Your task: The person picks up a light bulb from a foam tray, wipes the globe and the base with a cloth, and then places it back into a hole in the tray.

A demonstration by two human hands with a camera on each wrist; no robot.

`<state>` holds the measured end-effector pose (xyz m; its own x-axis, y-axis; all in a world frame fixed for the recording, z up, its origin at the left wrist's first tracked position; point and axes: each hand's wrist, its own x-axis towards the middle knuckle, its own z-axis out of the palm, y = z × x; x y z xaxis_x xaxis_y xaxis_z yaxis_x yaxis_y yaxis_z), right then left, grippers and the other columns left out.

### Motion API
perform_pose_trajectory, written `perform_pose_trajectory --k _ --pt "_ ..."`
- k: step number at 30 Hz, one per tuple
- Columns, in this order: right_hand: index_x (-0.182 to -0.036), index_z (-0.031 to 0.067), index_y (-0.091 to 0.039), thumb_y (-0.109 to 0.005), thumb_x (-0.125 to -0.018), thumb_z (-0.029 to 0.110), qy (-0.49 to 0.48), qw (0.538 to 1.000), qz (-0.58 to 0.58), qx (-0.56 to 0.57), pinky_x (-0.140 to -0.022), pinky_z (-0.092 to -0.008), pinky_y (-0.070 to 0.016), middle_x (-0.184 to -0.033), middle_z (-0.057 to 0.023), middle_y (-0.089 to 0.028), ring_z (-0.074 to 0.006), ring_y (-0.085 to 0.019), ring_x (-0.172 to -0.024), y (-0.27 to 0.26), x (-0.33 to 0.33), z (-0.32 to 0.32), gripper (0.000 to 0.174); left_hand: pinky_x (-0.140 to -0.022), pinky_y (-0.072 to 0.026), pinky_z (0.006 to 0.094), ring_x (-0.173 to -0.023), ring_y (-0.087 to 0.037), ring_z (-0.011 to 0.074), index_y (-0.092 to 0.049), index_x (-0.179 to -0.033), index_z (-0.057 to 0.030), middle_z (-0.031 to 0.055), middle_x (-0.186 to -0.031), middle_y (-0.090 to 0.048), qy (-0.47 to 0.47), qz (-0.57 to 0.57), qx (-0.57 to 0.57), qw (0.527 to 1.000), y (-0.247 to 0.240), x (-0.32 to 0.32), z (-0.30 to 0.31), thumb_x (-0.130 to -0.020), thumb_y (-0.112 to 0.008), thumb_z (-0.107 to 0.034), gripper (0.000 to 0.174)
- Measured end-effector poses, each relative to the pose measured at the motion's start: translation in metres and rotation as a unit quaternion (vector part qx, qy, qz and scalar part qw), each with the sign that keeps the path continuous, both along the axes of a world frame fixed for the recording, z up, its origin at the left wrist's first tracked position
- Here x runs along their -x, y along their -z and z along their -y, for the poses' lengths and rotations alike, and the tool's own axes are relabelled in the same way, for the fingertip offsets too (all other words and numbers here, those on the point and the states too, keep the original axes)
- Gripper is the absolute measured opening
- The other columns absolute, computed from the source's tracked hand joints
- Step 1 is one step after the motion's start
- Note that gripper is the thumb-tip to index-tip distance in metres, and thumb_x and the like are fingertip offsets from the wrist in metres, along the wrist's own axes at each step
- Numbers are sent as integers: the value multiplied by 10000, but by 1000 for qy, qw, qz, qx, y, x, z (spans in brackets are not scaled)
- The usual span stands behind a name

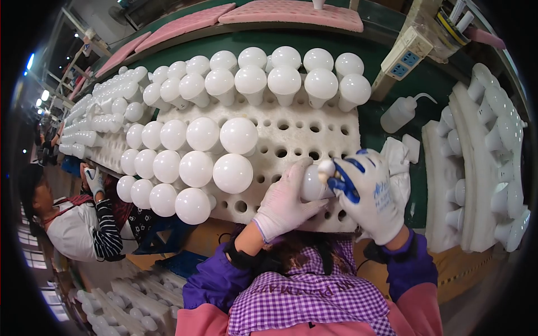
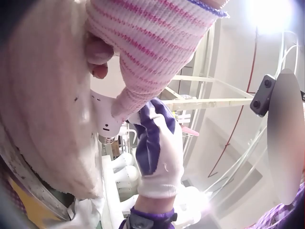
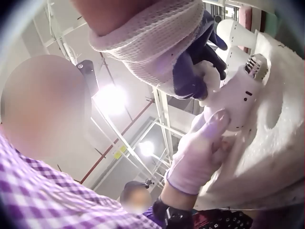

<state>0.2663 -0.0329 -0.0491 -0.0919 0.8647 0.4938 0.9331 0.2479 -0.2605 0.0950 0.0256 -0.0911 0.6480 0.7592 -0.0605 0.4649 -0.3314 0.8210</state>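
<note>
Gripping a white bulb [image 1: 312, 186] with the gloved left hand [image 1: 290, 197], over the near right part of a perforated foam board [image 1: 294, 139]. Pinching a small white wad [image 3: 209, 75] just beside that bulb with the gloved right hand [image 1: 369, 193]. To the left, on the same board: rows of upright bulbs [image 1: 238, 134], domes up. To the right: a white cloth [image 1: 398, 182]; farther out, loaded boards [image 1: 468, 190]. Beyond the cloth: a squeeze bottle [image 1: 399, 115]. Far left: another person [image 1: 73, 229], likewise gloved.

green bench [image 1: 370, 120], foam trays [image 1: 297, 140], squeeze bottle [image 1: 398, 116]
</note>
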Motion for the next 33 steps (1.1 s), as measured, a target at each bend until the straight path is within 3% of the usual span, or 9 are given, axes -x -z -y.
perform_pose_trajectory --k 2,8,12,14,16,21,26,30,33 --pt "-925 57 -629 -674 -679 172 1 998 -45 51 -791 -435 -420 -840 -98 -598 -295 -555 -798 2 -4 -6 276 -835 -504 398 -1021 -582 366 -372 -1309 -51 209 -1189 -519 -10 -9 -24 1000 1 0 -1 -684 -785 -294 787" --pt "-942 49 -625 -677 -673 143 -12 996 82 23 -870 -431 -403 -861 -94 -582 -283 -547 -849 -15 8 10 290 -854 -494 399 -1035 -572 365 -370 -1314 -50 206 -1186 -516 -11 -6 9 1000 -1 0 -1 -686 -779 -295 788" --pt "-940 66 -627 -662 -680 145 -1 997 3 71 -903 -448 -385 -861 -92 -577 -290 -547 -858 -6 -5 -5 274 -860 -491 399 -1044 -564 372 -370 -1316 -54 206 -1187 -512 -8 10 -29 999 0 0 -2 -688 -774 -293 784" --pt "-1003 78 -637 -655 -709 121 3 995 80 65 -959 -444 -350 -950 -98 -602 -313 -518 -974 -19 6 10 298 -862 -490 403 -1054 -558 376 -373 -1313 -50 207 -1211 -505 -10 -4 16 1000 -2 0 -1 -689 -774 -284 777" --pt "-1011 86 -637 -651 -704 114 -18 988 106 108 -963 -446 -346 -945 -101 -597 -309 -513 -981 -21 6 12 308 -866 -490 403 -1057 -557 376 -374 -1314 -51 210 -1214 -503 -12 -2 1 1000 -1 0 -2 -690 -774 -287 778" --pt "-991 84 -641 -644 -687 94 8 995 67 77 -967 -454 -344 -907 -89 -582 -299 -517 -976 -11 -3 -7 305 -873 -489 404 -1064 -554 380 -382 -1308 -50 214 -1215 -503 -3 -5 -9 1000 -2 0 -2 -696 -773 -300 768" --pt "-1019 92 -642 -659 -679 106 -8 986 155 54 -945 -459 -363 -907 -76 -579 -286 -524 -986 -19 7 13 341 -855 -502 403 -1054 -560 379 -368 -1318 -57 219 -1215 -499 -6 -4 8 1000 -2 -1 -1 -696 -772 -295 778" --pt "-1016 97 -641 -635 -646 74 2 994 92 64 -984 -458 -353 -955 -75 -572 -274 -527 -985 -15 -1 -4 371 -851 -504 403 -1046 -564 382 -364 -1321 -64 227 -1205 -499 5 -5 -35 999 1 -1 -3 -690 -774 -292 786" --pt "-1016 98 -642 -625 -636 64 -73 985 131 82 -1010 -456 -343 -989 -81 -576 -278 -530 -984 -26 7 10 382 -861 -481 447 -1017 -567 410 -334 -1338 -51 246 -1229 -482 8 -4 19 1000 0 0 -3 -716 -728 -320 784"
